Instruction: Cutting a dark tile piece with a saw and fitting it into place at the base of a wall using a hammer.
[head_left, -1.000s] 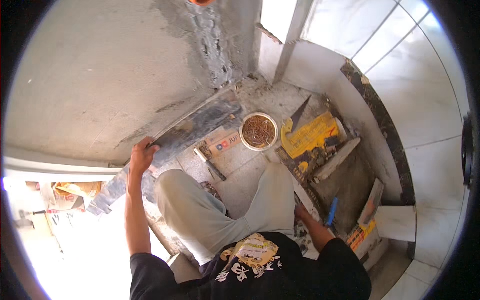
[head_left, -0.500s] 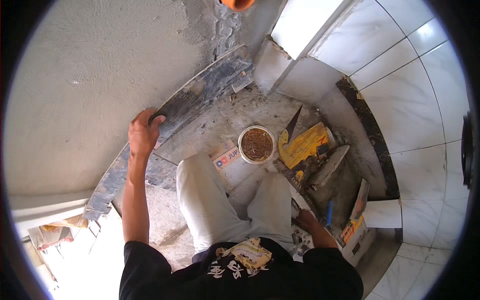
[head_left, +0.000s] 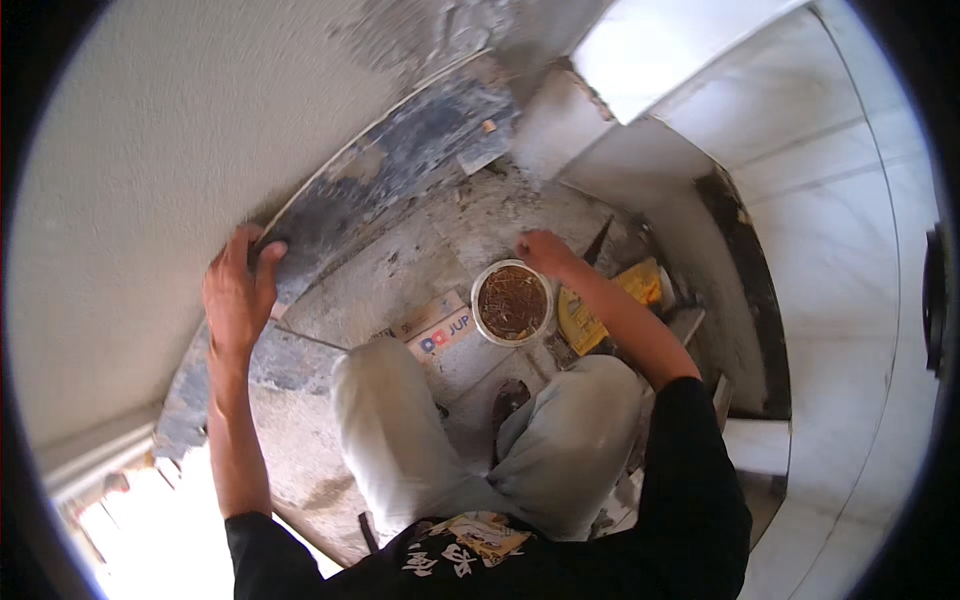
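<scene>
A long dark, mottled board (head_left: 390,150) leans along the wall's foot on the left. At its upper edge is my left hand (head_left: 238,285), fingers behind the edge and thumb on the front face. My right hand (head_left: 545,252) is closed just above the far rim of a round white tub (head_left: 474,310). Thin brown pieces that look like nails (head_left: 512,300) fill the tub. Whether anything sits in the right fingers is hidden. Beneath my right forearm lie a yellow bag (head_left: 580,325) and a handsaw (head_left: 598,240) with a dark pointed blade.
My bent knees (head_left: 400,420) flank the space before the tub. A printed tile or carton piece (head_left: 440,325) lies left of the tub. White wall tiles (head_left: 830,250) rise on the right above a dark border strip (head_left: 750,300). Rubble and slabs (head_left: 685,325) crowd the right side.
My right hand has come up from beside my right thigh to the tub. My left hand stays at the board's edge. The view has shifted and my right knee has swung outward.
</scene>
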